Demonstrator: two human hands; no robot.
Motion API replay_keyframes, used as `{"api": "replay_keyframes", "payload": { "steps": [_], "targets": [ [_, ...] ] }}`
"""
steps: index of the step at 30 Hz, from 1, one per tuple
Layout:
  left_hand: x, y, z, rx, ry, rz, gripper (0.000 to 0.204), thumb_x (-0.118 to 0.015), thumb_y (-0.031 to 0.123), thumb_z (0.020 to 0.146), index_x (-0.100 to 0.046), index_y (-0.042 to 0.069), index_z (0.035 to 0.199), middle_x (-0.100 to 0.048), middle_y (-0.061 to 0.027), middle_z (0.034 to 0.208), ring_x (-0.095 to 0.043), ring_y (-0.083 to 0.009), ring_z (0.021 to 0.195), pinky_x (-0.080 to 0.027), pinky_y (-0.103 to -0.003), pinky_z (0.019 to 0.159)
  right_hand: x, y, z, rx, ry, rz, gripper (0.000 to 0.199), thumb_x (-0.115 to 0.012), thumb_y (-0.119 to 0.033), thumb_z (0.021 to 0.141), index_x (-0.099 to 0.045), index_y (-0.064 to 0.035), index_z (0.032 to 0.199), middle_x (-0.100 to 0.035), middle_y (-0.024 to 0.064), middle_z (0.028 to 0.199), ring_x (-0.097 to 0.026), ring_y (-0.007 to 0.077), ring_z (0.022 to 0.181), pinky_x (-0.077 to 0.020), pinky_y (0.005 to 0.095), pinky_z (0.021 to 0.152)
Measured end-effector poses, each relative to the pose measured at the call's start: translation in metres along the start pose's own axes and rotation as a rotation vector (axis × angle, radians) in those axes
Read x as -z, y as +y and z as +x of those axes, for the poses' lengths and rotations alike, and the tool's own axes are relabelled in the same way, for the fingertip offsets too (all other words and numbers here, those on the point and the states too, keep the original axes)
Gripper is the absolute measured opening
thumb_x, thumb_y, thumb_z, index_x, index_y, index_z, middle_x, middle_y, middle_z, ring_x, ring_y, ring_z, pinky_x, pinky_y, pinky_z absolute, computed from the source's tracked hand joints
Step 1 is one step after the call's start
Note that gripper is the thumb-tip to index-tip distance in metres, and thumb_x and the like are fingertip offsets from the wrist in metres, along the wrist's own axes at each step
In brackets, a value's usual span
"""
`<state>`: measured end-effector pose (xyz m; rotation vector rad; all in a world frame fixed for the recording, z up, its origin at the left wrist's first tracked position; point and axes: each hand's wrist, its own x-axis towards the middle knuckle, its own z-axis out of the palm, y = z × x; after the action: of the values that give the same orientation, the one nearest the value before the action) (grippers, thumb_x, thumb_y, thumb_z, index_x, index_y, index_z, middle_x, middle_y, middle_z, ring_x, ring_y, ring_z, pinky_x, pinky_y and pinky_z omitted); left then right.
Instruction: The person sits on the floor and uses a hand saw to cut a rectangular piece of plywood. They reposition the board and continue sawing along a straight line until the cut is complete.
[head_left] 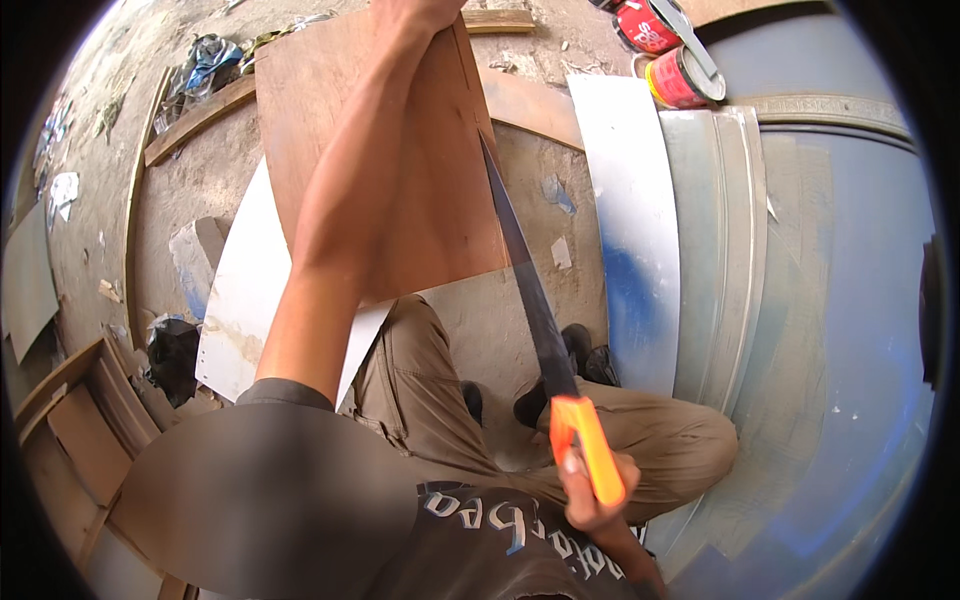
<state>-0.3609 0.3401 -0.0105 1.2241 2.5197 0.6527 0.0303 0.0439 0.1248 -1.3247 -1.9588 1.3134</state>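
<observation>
My right hand is closed around the orange handle of a handsaw, low and right of the middle. Its dark blade points up and away, with the tip at the right edge of a reddish-brown wooden board. Whether the teeth sit in a cut, I cannot tell. My left arm stretches across the board, and my left hand rests at the board's far end. The picture's top edge cuts off its fingers. Beneath the board lies a white panel, partly covered.
My bent legs are close under the saw. To the right stand a white and blue panel and a large grey-blue panel. Red paint cans stand at the far right. Wood strips, a wooden frame and scraps lie on the left.
</observation>
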Motion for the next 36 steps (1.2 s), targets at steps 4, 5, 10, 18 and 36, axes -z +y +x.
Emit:
{"api": "replay_keyframes", "payload": {
  "steps": [4, 5, 10, 18, 36],
  "targets": [
    [0.007, -0.026, 0.028, 0.011, 0.058, 0.033, 0.067, -0.061, 0.060, 0.087, -0.072, -0.005, 0.099, -0.068, -0.0284, 0.106, -0.066, -0.0389, 0.103, -0.051, -0.047, 0.089, -0.035, 0.032, 0.091, -0.022, 0.005, 0.151, 0.008, -0.061, -0.003, 0.089, -0.063, 0.0043, 0.085, -0.057, 0.0065, 0.060, -0.054, 0.0126, 0.050, -0.0400, 0.0279, 0.047],
    [0.006, -0.027, 0.028, 0.022, 0.057, 0.022, 0.067, -0.061, 0.060, 0.087, -0.072, -0.005, 0.099, -0.068, -0.0285, 0.106, -0.066, -0.0390, 0.103, -0.051, -0.047, 0.089, -0.034, 0.036, 0.095, -0.018, -0.009, 0.155, 0.008, -0.061, -0.003, 0.088, -0.063, 0.0040, 0.085, -0.057, 0.0061, 0.060, -0.054, 0.0120, 0.050, -0.0400, 0.0277, 0.047],
    [0.005, -0.027, 0.031, 0.042, 0.022, -0.037, 0.069, -0.063, 0.061, 0.085, -0.071, -0.006, 0.098, -0.068, -0.0290, 0.105, -0.067, -0.0393, 0.102, -0.051, -0.048, 0.087, -0.045, 0.025, 0.092, -0.011, 0.026, 0.126, 0.008, -0.064, -0.003, 0.087, -0.064, 0.0034, 0.083, -0.055, 0.0045, 0.058, -0.053, 0.0101, 0.050, -0.0401, 0.0268, 0.047],
    [-0.018, 0.017, 0.002, -0.018, 0.008, -0.058, 0.065, -0.064, 0.059, 0.085, -0.072, -0.004, 0.099, -0.069, -0.0282, 0.103, -0.066, -0.0411, 0.101, -0.053, -0.049, 0.085, -0.028, 0.022, 0.070, -0.096, 0.118, 0.143, 0.008, -0.063, -0.003, 0.089, -0.065, 0.0045, 0.085, -0.058, 0.0045, 0.058, -0.051, 0.0073, 0.051, -0.0400, 0.0256, 0.048],
    [-0.048, -0.008, 0.025, 0.009, 0.151, -0.072, 0.065, -0.065, 0.057, 0.086, -0.072, -0.007, 0.090, -0.069, -0.0302, 0.094, -0.068, -0.0417, 0.092, -0.053, -0.048, 0.082, 0.028, 0.046, 0.070, -0.311, 0.089, 0.078, 0.016, -0.063, -0.006, 0.089, -0.061, 0.0026, 0.075, -0.053, 0.0003, 0.056, -0.049, 0.0070, 0.051, -0.0356, 0.0271, 0.045]
  ]
}}
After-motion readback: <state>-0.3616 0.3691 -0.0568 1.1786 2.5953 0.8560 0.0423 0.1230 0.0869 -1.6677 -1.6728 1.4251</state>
